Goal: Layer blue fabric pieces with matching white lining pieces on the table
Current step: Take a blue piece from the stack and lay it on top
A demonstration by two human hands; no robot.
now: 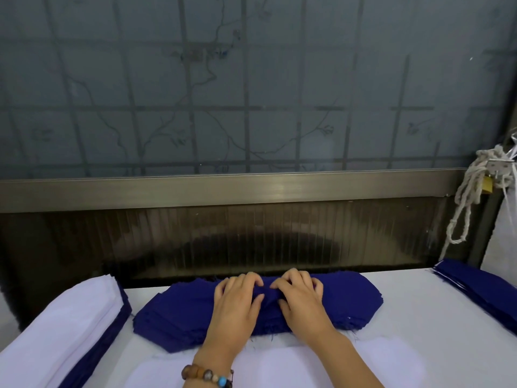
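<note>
With both hands at lower centre on the blue fabric stack (pixel 257 306), left hand (pixel 237 303) and right hand (pixel 303 299) curl fingertips, pinching up the top ply at mid-stack. Looks like the peel-off step. Next: separate one ply, lay it on the white lining piece (pixel 279 365) below.

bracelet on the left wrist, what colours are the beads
Mostly brown wooden-looking beads on the bracelet, plus one bright turquoise bead; the head view shows it.
</note>
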